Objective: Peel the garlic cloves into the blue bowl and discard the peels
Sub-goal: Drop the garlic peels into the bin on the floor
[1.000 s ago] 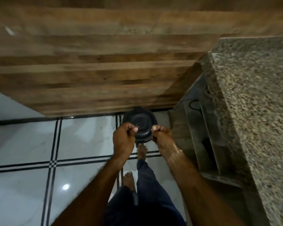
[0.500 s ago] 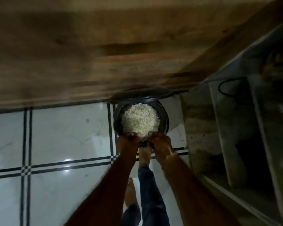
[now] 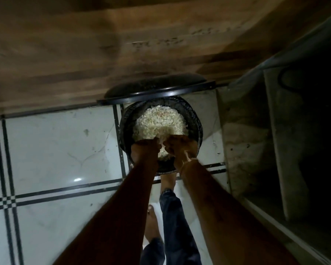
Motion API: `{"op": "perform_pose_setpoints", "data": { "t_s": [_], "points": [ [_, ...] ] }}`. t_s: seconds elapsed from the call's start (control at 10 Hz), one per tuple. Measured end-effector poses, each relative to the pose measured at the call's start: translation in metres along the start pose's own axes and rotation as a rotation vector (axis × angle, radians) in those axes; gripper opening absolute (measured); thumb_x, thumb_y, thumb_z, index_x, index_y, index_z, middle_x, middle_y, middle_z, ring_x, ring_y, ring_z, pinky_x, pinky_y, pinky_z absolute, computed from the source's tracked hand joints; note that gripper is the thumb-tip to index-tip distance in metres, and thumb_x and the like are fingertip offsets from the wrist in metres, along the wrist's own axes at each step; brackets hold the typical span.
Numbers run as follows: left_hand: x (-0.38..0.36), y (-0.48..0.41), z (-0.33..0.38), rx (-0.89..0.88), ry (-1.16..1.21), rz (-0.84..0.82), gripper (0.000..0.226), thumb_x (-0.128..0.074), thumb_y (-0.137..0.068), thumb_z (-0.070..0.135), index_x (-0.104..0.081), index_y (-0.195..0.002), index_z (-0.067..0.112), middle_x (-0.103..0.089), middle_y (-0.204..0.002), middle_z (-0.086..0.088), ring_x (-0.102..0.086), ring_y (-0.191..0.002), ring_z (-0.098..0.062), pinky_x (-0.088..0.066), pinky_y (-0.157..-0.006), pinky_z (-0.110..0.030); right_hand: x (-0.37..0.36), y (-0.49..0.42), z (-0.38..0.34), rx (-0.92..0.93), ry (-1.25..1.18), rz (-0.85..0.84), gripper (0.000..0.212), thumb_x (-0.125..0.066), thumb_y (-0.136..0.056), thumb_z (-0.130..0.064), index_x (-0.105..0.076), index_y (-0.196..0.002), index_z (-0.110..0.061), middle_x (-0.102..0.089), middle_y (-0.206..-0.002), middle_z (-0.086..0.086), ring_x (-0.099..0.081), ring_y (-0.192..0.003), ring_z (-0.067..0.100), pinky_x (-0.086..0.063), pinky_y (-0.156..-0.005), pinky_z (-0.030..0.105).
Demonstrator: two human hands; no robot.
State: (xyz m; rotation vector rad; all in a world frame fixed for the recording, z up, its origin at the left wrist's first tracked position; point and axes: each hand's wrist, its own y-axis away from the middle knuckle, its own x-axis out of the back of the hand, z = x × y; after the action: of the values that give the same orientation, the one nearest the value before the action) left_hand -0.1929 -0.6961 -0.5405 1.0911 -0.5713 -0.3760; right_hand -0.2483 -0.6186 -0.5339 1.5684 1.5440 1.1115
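Head view: bin [image 3: 196, 122] lid [image 3: 157, 87] now up, shut a second ago. Left hand [image 3: 144, 150], right hand [image 3: 180, 148] down on peels [image 3: 161, 121] heaped inside, fingers curled; cannot tell what's held. Probably discard step. Bowl out of view.

White floor tiles [image 3: 55, 150] with thin black lines [image 3: 8, 199] at 9 o'clock, a bright spot of light [image 3: 77, 179] on one tile, brown wooden board [image 3: 84, 44] at 12 o'clock, grey stone shelves [image 3: 246, 150] at 3 o'clock, a black cable [image 3: 281, 81] at 2 o'clock, a blue trouser leg [image 3: 176, 222] and a bare foot [image 3: 152, 222] at 6 o'clock.
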Motion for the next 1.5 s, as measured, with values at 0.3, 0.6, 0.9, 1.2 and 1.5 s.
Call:
{"op": "perform_pose_setpoints", "data": {
  "t_s": [0.3,0.6,0.9,1.2,1.5],
  "points": [
    [-0.024,0.040,0.016,-0.093,-0.029,-0.243,0.048,-0.046,-0.107,0.044,-0.049,-0.151,0.024,-0.056,-0.147,-0.007,-0.056,-0.123,-0.024,-0.047,-0.105,-0.039,-0.012,0.040,-0.024,-0.070,0.189,-0.332,0.054,-0.031,-0.115,-0.033,-0.037,-0.158,-0.003,-0.036,-0.165,0.019,-0.035,-0.152,0.036,-0.033,-0.119,0.043],
    [0.002,0.083,0.024,-0.029,-0.219,-0.340,0.051,-0.038,-0.110,0.041,-0.034,-0.159,0.027,-0.032,-0.164,-0.013,-0.041,-0.143,-0.039,-0.041,-0.113,-0.053,0.019,0.058,-0.024,0.040,-0.041,-0.405,0.083,-0.024,-0.104,-0.072,-0.037,-0.159,-0.011,-0.031,-0.167,0.021,-0.024,-0.157,0.008,-0.021,-0.124,0.057],
    [0.060,0.224,0.043,-0.473,-0.476,-0.236,0.050,-0.060,-0.104,0.035,-0.050,-0.151,0.023,-0.040,-0.162,-0.010,-0.040,-0.147,-0.030,-0.036,-0.120,-0.044,0.100,0.264,-0.065,0.243,0.098,-0.278,0.043,-0.039,-0.113,-0.018,-0.047,-0.148,0.003,-0.057,-0.133,0.012,-0.061,-0.100,0.010,-0.047,-0.053,0.005],
    [0.102,0.473,-0.012,-0.970,-0.790,-0.341,0.045,-0.064,-0.101,0.029,-0.058,-0.144,0.017,-0.058,-0.146,-0.005,-0.052,-0.135,-0.022,-0.033,-0.104,-0.019,0.244,0.454,-0.050,0.660,0.185,0.006,0.025,-0.047,-0.110,-0.038,-0.069,-0.121,-0.031,-0.069,-0.104,-0.018,-0.062,-0.092,-0.007,-0.046,-0.079,0.010],
    [0.077,0.608,-0.124,-1.353,-1.031,-0.569,0.041,-0.067,-0.097,0.038,-0.062,-0.136,0.029,-0.061,-0.139,-0.001,-0.054,-0.130,-0.022,-0.045,-0.108,-0.040,0.418,0.543,0.024,0.915,0.256,0.397,0.037,-0.046,-0.110,-0.044,-0.071,-0.125,-0.021,-0.072,-0.119,-0.002,-0.065,-0.106,0.013,-0.054,-0.094,0.040]
  ]
}}
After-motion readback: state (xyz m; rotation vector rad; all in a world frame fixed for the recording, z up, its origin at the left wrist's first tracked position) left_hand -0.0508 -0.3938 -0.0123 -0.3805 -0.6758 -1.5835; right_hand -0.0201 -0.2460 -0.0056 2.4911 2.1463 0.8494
